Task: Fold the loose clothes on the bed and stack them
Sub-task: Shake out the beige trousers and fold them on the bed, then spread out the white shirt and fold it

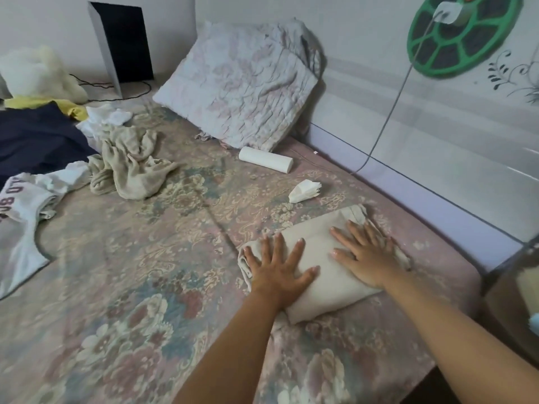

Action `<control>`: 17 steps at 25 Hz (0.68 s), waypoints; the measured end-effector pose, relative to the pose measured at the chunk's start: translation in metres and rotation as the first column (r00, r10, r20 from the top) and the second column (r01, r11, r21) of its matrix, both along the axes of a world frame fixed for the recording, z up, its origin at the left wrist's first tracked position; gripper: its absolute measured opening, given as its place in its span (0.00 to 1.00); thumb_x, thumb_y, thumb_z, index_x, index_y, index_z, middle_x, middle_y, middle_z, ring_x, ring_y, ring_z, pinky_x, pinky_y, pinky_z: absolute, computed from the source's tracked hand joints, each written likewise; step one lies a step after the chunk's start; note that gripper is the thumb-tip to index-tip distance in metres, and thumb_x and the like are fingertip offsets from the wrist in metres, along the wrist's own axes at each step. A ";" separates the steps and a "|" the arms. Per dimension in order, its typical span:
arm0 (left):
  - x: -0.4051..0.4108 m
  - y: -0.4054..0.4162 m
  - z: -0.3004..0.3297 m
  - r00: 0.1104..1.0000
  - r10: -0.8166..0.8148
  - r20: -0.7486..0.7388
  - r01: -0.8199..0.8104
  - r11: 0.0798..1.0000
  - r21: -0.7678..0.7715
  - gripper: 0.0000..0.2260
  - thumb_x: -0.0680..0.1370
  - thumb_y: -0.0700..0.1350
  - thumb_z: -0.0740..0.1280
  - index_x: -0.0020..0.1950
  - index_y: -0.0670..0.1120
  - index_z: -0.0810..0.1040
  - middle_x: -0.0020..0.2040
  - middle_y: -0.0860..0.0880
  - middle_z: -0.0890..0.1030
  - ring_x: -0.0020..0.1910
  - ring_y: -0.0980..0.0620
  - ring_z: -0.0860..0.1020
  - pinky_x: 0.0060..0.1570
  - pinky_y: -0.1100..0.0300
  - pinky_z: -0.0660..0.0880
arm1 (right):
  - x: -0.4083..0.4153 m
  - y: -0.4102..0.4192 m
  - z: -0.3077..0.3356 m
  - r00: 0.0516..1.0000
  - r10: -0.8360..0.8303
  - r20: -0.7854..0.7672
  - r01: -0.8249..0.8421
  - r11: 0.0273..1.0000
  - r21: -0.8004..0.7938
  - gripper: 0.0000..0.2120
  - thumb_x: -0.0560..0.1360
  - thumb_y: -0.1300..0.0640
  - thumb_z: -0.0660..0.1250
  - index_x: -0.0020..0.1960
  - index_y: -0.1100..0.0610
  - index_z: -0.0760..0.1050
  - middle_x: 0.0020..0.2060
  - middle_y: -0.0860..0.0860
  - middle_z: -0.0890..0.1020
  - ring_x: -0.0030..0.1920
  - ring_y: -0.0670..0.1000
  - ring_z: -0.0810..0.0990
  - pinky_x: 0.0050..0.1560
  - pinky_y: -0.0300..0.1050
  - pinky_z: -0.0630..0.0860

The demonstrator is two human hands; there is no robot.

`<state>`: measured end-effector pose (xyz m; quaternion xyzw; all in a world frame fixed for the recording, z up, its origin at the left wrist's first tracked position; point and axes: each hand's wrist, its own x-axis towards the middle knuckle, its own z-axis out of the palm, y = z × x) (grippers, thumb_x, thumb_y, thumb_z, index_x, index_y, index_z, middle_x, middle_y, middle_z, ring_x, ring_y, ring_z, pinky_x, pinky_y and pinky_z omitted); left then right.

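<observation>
One beige cloth (pixel 316 275) was already folded into a neat block, well in front of the pillow (pixel 239 86) near the bed's right edge. The left hand (pixel 277 269) and right hand (pixel 364 258) lay flat on it with straight fingers, pressing and gripping nothing. Left of the pillow, a crumpled beige garment (pixel 131 161), a white printed shirt (pixel 20 217) and a dark blue garment (pixel 38 135) were still unfolded, so most of the job was probably left.

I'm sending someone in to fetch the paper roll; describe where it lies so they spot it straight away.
Start at the crumpled floral pillow leaning at the head of the bed. Just below its lower edge, the white paper roll lies on its side on the patterned sheet. Unlike the crumpled white tissue nearby, it is a smooth cylinder.
</observation>
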<state>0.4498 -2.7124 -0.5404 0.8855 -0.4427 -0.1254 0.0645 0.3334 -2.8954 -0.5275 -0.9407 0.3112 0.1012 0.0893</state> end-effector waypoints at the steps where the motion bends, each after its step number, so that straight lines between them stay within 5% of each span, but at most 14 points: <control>1: 0.000 0.008 0.010 1.000 -0.021 0.002 0.021 1.000 0.000 0.44 0.60 0.74 0.27 0.75 0.62 0.37 0.77 0.49 0.35 0.75 0.44 0.34 0.66 0.33 0.31 | -0.001 0.004 0.010 1.000 0.011 -0.020 -0.012 0.999 -0.037 0.27 0.75 0.30 0.42 0.71 0.28 0.37 0.75 0.42 0.36 0.75 0.53 0.33 0.70 0.68 0.36; 3: 0.002 0.035 0.020 0.995 -0.062 0.076 0.062 0.998 0.002 0.43 0.61 0.71 0.24 0.75 0.60 0.37 0.78 0.49 0.39 0.77 0.47 0.39 0.68 0.33 0.34 | 0.003 0.021 0.031 0.998 0.059 -0.002 -0.059 0.985 -0.161 0.26 0.77 0.35 0.44 0.73 0.33 0.40 0.76 0.43 0.38 0.75 0.53 0.32 0.70 0.67 0.34; 6: 0.016 0.107 0.033 0.973 -0.023 0.229 0.018 1.000 0.021 0.31 0.77 0.63 0.37 0.76 0.52 0.59 0.75 0.42 0.60 0.73 0.42 0.62 0.66 0.30 0.55 | 0.021 0.082 0.053 0.969 0.189 0.161 -0.161 0.972 -0.171 0.24 0.80 0.43 0.46 0.75 0.41 0.54 0.76 0.44 0.51 0.77 0.54 0.45 0.71 0.64 0.43; 8: 0.031 0.168 0.037 0.960 0.059 0.274 -0.074 0.996 0.045 0.28 0.79 0.57 0.41 0.77 0.50 0.54 0.77 0.42 0.54 0.76 0.43 0.56 0.70 0.36 0.52 | 0.041 0.143 0.058 0.899 0.385 0.210 -0.359 0.921 -0.150 0.24 0.75 0.47 0.50 0.67 0.50 0.72 0.69 0.53 0.71 0.69 0.59 0.69 0.64 0.63 0.65; 10: 0.047 0.244 0.039 0.943 0.132 0.306 -0.191 0.966 0.173 0.25 0.83 0.54 0.44 0.78 0.50 0.44 0.78 0.44 0.44 0.77 0.45 0.45 0.73 0.42 0.43 | 0.061 0.210 0.055 0.779 0.567 0.268 -0.535 0.824 -0.186 0.17 0.73 0.52 0.58 0.57 0.54 0.80 0.55 0.55 0.81 0.55 0.59 0.81 0.52 0.54 0.77; 13: 0.072 0.364 0.044 0.905 0.254 0.342 -0.329 0.927 0.180 0.23 0.83 0.51 0.48 0.77 0.47 0.55 0.77 0.42 0.55 0.76 0.44 0.56 0.72 0.42 0.53 | 0.094 0.308 0.055 0.687 0.693 0.218 -0.684 0.718 -0.127 0.18 0.81 0.56 0.54 0.70 0.52 0.69 0.69 0.48 0.69 0.68 0.49 0.69 0.64 0.39 0.63; 15: 0.089 0.437 0.042 0.871 0.355 0.341 -0.432 0.883 0.185 0.23 0.78 0.51 0.50 0.63 0.45 0.79 0.63 0.40 0.77 0.60 0.44 0.78 0.56 0.40 0.75 | 0.122 0.357 0.045 0.683 0.699 0.211 -0.714 0.700 -0.011 0.19 0.82 0.55 0.52 0.72 0.50 0.65 0.71 0.47 0.66 0.70 0.47 0.65 0.65 0.36 0.58; 17: 0.108 0.502 0.030 0.824 0.462 0.327 -0.529 0.835 0.154 0.24 0.71 0.52 0.52 0.46 0.45 0.85 0.46 0.42 0.84 0.43 0.46 0.83 0.38 0.44 0.80 | 0.149 0.399 0.033 0.681 0.699 0.217 -0.725 0.686 0.065 0.19 0.81 0.57 0.53 0.72 0.52 0.65 0.70 0.50 0.67 0.70 0.48 0.64 0.65 0.34 0.56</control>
